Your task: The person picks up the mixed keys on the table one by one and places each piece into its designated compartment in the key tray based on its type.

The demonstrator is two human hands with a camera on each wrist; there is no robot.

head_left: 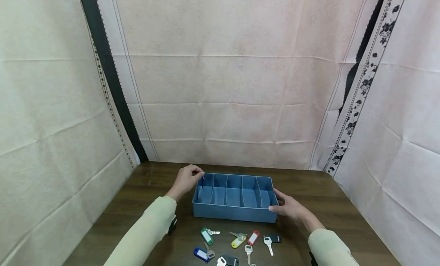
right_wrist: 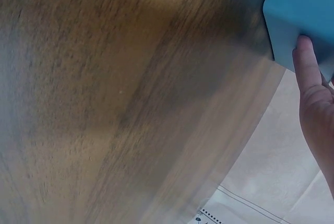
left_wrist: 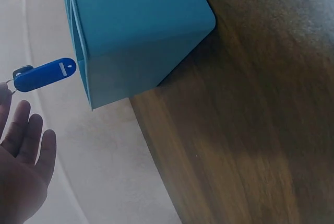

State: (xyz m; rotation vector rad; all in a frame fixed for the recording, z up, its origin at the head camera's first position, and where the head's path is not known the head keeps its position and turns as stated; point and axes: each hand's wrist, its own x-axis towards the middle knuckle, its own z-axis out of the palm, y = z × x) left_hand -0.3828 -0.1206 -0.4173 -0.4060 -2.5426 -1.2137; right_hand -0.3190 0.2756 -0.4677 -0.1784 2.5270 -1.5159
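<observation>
A blue divided box (head_left: pixel 233 213) stands on the table, its narrow compartments side by side. At its far left corner my left hand (head_left: pixel 187 179) pinches the ring of a blue key tag (left_wrist: pixel 44 75). The tag hangs down over the leftmost compartment in the head view; a bit of metal shows beside its ring in the left wrist view. My right hand (head_left: pixel 292 209) holds the box's right end, thumb on the front corner and fingers along the side wall. In the right wrist view a finger (right_wrist: pixel 308 62) lies against the box wall.
In front of the box lie several tagged keys: a green tag (head_left: pixel 206 236), a yellow tag (head_left: pixel 238 241), a red tag (head_left: pixel 253 237), a black tag (head_left: pixel 275 238) and another blue tag (head_left: pixel 201 254). Pale cloth (head_left: pixel 220 86) hangs behind the wooden table (head_left: pixel 165 227).
</observation>
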